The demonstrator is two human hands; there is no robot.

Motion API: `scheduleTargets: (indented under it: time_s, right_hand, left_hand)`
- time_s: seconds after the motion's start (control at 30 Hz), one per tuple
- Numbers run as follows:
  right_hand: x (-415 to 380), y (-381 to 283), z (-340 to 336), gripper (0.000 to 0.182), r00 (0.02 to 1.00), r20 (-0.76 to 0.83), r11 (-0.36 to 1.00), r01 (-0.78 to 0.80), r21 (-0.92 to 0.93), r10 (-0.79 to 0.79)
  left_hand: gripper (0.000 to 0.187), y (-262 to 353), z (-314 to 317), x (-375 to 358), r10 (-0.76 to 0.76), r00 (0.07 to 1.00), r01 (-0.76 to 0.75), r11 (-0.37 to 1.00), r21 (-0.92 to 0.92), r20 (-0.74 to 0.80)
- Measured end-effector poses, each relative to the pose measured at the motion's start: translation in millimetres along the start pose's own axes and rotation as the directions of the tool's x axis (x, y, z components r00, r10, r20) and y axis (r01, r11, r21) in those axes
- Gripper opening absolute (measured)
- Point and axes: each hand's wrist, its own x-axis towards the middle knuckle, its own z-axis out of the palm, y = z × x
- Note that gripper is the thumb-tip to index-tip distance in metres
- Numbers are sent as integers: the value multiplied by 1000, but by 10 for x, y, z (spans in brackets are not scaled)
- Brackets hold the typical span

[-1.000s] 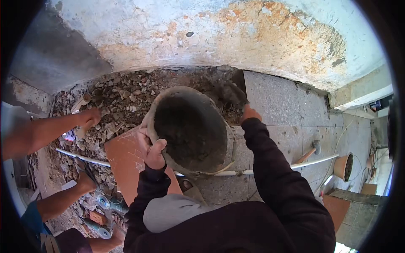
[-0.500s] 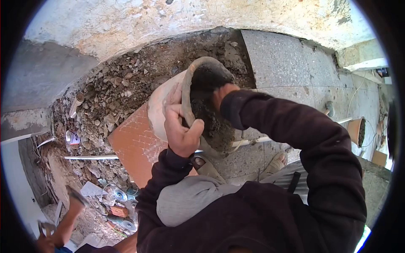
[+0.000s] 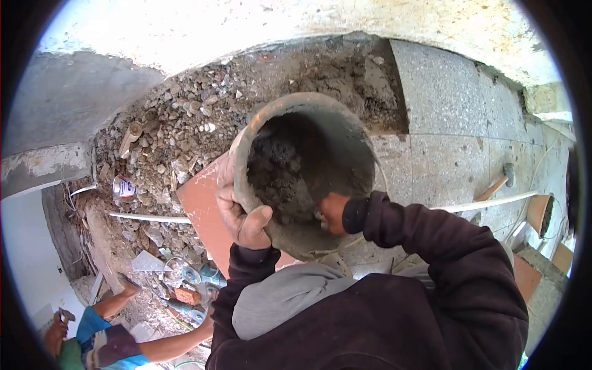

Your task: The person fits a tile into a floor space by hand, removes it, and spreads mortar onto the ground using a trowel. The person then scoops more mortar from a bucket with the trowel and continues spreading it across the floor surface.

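Observation:
A tall bucket (image 3: 357, 154) stands tilted in front of me, its inner wall smeared grey. Dark, lumpy wet mortar (image 3: 277, 161) lies inside it. My left hand (image 3: 242, 217) grips the bucket's near-left rim, thumb on the edge and fingers round the outer wall. Inside the mouth, low on the right, is my right hand (image 3: 333, 213), its fingers curled against the mortar and the near wall. What it holds, if anything, is hidden. Beneath the bucket's left side a reddish-brown tile (image 3: 200, 196) shows, with scratched lines on its face.
Rubble (image 3: 179, 126) spreads left of the bucket, with a white pipe (image 3: 151, 217) across it. Angle grinders (image 3: 196, 275) lie at lower left, near a co-worker's leg (image 3: 114, 302). Speckled floor slabs (image 3: 444, 102), a hammer (image 3: 493, 185) and a pot (image 3: 540, 214) are at right.
The bucket has tipped so that its mouth faces me more. My right hand has moved down inside it towards the near wall; my left hand keeps the rim. The co-worker has come further into view.

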Motion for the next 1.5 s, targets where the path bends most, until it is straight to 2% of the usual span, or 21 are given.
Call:
scheduleTargets:
  time_s: [0.03, 0.1, 0.13, 0.17, 0.27, 0.3, 0.37, 0.4, 0.43, 0.5, 0.57, 0.63, 0.7, 0.83, 0.93, 1.0, 1.1, 1.23, 1.33, 1.43, 1.5]
  right_hand:
    - [-57, -21, -58, 25, 1000, -2, 1000, -6, -12, 6]
    - [-194, -99, -166, 25, 994, -81, 996, 75, 54, -70]
    - [-228, -108, -200, 25, 964, -191, 979, 198, 45, -186]
    - [-281, -123, -262, 25, 962, -198, 980, 198, 27, -189]
    - [-534, -270, -615, 21, 978, -157, 948, 178, 264, -140]
    - [-630, -315, -720, 21, 979, -162, 955, 164, 248, -126]
    - [-812, -359, -911, 21, 945, -298, 866, 261, 426, -138]
    - [-895, -358, -1002, 20, 892, -424, 851, 342, 399, -159]
    - [-958, -342, -1076, 20, 894, -419, 866, 331, 376, -160]
    - [-1039, -314, -1237, 21, 793, -590, 856, 193, 480, 152]
    - [-813, 188, -1228, 21, 569, -804, 979, -9, 203, 172]
    - [-432, 604, -1276, 23, 350, -889, 853, -515, 80, 294]
    - [-156, 1346, -1356, 27, 384, -756, 641, -765, 61, 530]
    - [-399, 1537, -1239, 29, 345, -783, 665, -738, 114, 518]
    - [-664, 1482, -1057, 31, 396, -787, 706, -705, 70, 474]
    - [-599, 1633, -1142, 32, 504, -663, 657, -753, -24, 554]
    - [-189, 1911, -1236, 32, 529, -575, 593, -800, -92, 624]
    - [356, 2138, -1521, 33, 353, -650, 584, -793, 174, 673]
    - [605, 2440, -1829, 33, 308, -664, 560, -804, 201, 681]
    - [716, 2631, -2107, 33, 396, -672, 580, -812, 61, 625]
    - [575, 2422, -2129, 33, 466, -536, 564, -826, 22, 704]
  left_hand:
    - [33, -4, -1, -19, -39, 999, 38, 999, -29, -27]
    - [32, -35, 36, 25, 46, 998, -48, 997, -62, -33]
    - [31, -24, 64, 43, 69, 997, -72, 995, -73, -48]
    - [31, -12, 93, 60, 91, 994, -96, 992, -84, -62]
    - [29, 111, 151, 103, 76, 960, -56, 995, 81, -269]
    - [28, 139, 154, 108, 66, 952, -30, 992, 123, -299]
    - [28, 136, 87, 94, 94, 952, -47, 985, 165, -291]
    - [28, 126, 96, 91, 78, 953, -43, 991, 125, -291]
    - [28, 149, 101, 89, 64, 953, -38, 995, 91, -297]
    - [30, 93, 44, 73, 22, 954, -25, 1000, -4, -300]
    - [32, 36, 14, 104, 57, 966, -82, 993, -89, -251]
    - [33, 38, -41, 97, 54, 961, -80, 993, -86, -272]
    - [33, 26, -82, 74, -8, 976, -9, 997, -80, -219]
    - [33, 79, -87, 120, 12, 975, -41, 991, -124, -223]
    - [33, 54, -156, 166, -8, 963, -29, 990, -135, -269]
    - [34, -36, -170, 233, -22, 960, -27, 985, -170, -279]
    - [36, -41, -191, 293, -40, 973, -5, 981, -192, -227]
    - [36, -40, -150, 355, -25, 980, -12, 983, -184, -196]
    - [36, -67, -144, 421, 8, 985, -38, 984, -175, -170]
    - [36, -13, -100, 434, -4, 989, -26, 981, -193, -150]
    - [36, 16, -115, 380, -34, 989, 7, 982, -187, -141]
